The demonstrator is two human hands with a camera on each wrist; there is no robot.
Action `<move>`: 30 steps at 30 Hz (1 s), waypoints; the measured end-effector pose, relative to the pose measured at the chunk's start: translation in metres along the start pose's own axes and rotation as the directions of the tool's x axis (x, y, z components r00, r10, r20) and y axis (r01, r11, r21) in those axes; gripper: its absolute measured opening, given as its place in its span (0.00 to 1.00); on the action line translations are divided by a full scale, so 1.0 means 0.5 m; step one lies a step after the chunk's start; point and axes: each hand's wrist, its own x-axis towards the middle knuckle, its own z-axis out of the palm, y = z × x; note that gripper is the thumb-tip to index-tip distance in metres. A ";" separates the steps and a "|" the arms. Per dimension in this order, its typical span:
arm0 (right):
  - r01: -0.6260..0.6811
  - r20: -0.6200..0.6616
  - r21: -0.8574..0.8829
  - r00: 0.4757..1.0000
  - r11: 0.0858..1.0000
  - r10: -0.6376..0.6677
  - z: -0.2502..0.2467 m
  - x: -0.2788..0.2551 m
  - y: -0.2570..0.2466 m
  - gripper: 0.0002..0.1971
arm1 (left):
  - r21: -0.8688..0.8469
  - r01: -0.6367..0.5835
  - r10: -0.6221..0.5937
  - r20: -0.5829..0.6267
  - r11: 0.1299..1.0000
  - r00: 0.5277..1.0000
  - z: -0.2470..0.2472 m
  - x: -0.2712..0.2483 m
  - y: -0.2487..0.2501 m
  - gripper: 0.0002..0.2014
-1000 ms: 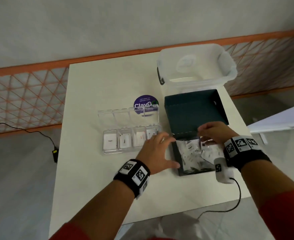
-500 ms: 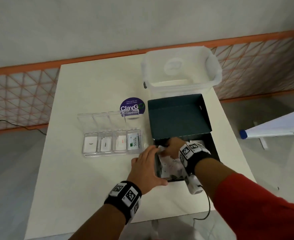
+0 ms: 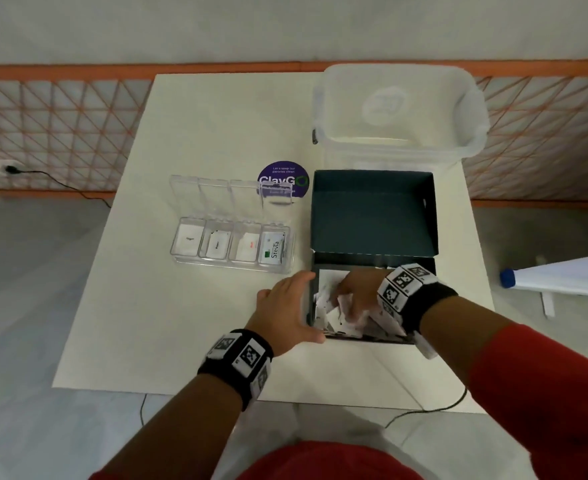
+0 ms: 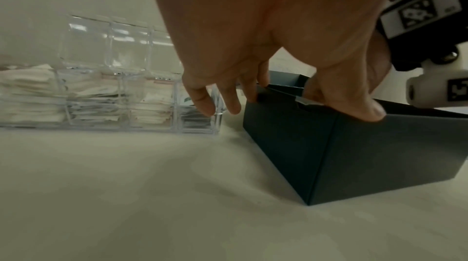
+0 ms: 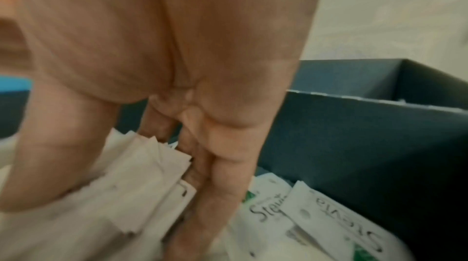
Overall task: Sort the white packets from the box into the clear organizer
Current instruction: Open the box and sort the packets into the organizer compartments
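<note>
Packets (image 3: 337, 306) lie loose in the box (image 3: 372, 209) at 5 o'clock — thin, light, floppy paper, best pinched by an edge. Box rim is gripped by the left hand (image 3: 282, 306); right hand (image 3: 358, 289) is dug in — grip can't be told. Organizer (image 3: 230, 244) sits at 9 o'clock.

A round purple sticker (image 3: 283, 179) on the tabletop (image 3: 195, 126) read "ClayGO", above it "Let's keep our pantries clean". "Stevia" stood on a packet (image 3: 272, 252) in the clear organizer's (image 3: 178, 249) rightmost compartment and on packets (image 5: 326, 217) in the box (image 5: 380, 145).
</note>
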 end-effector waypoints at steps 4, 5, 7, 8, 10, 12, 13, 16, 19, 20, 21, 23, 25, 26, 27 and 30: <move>0.114 0.070 -0.275 0.993 0.955 -0.098 0.001 -0.008 0.003 0.19 | -0.017 0.034 -0.034 0.000 0.999 0.999 0.001 0.001 0.005 0.53; 0.203 0.096 -0.357 0.979 0.912 -0.181 0.004 -0.010 -0.005 0.17 | -0.031 0.038 -0.038 -0.006 0.999 0.999 0.002 0.000 0.004 0.53; 0.294 0.107 -0.376 0.956 0.879 -0.274 0.005 0.000 -0.014 0.22 | -0.047 0.043 -0.044 -0.010 0.998 0.999 0.002 -0.001 0.004 0.53; 0.281 0.081 -0.350 0.959 0.894 -0.270 0.008 0.000 -0.023 0.27 | -0.049 0.046 -0.046 -0.008 0.998 0.999 0.003 -0.002 0.004 0.53; 0.245 0.003 -0.183 0.969 0.952 -0.249 0.008 0.000 -0.027 0.33 | -0.055 0.055 -0.055 -0.004 0.997 0.998 0.004 -0.002 0.004 0.53; 0.236 -0.023 -0.159 0.970 0.959 -0.242 0.006 -0.001 -0.027 0.36 | -0.070 0.067 -0.067 -0.002 0.995 0.998 0.005 -0.003 0.004 0.53; 0.226 -0.037 -0.183 0.971 0.957 -0.236 0.006 -0.006 -0.029 0.37 | -0.076 0.072 -0.073 -0.002 0.994 0.997 0.007 -0.003 0.003 0.53; 0.263 -0.059 -0.277 0.955 0.924 -0.289 0.025 -0.005 -0.038 0.32 | -0.079 0.086 -0.087 -0.007 0.993 0.996 0.009 -0.002 0.000 0.53; 0.386 -0.001 -0.317 0.913 0.867 -0.407 0.026 -0.011 -0.039 0.27 | -0.084 0.094 -0.095 -0.008 0.992 0.995 0.009 0.001 -0.003 0.53; 0.411 0.022 -0.350 0.902 0.842 -0.431 0.025 -0.015 -0.036 0.28 | -0.085 0.095 -0.096 -0.009 0.992 0.995 0.009 0.002 -0.003 0.53; 0.433 0.044 -0.393 0.890 0.811 -0.454 0.023 -0.020 -0.033 0.28 | -0.083 0.097 -0.098 -0.008 0.992 0.995 0.010 0.001 -0.003 0.53; 0.439 0.065 -0.491 0.880 0.753 -0.471 0.027 -0.026 -0.028 0.26 | -0.087 0.108 -0.108 -0.002 0.990 0.994 0.010 0.001 -0.003 0.53; 0.413 0.054 -0.556 0.884 0.721 -0.465 0.030 -0.029 -0.026 0.21 | -0.102 0.119 -0.119 0.003 0.988 0.993 0.010 -0.001 -0.001 0.52; 0.396 0.044 -0.592 0.886 0.702 -0.462 0.030 -0.030 -0.025 0.17 | -0.109 0.123 -0.123 0.007 0.986 0.992 0.010 -0.003 0.001 0.52; 0.375 0.037 -0.635 0.888 0.675 -0.459 0.030 -0.032 -0.023 0.15 | -0.114 0.127 -0.126 0.009 0.985 0.992 0.009 -0.004 0.001 0.52; 0.322 0.052 -0.744 0.901 0.585 -0.430 0.023 -0.035 -0.006 0.19 | -0.120 0.136 -0.135 0.019 0.983 0.991 0.009 -0.006 0.004 0.51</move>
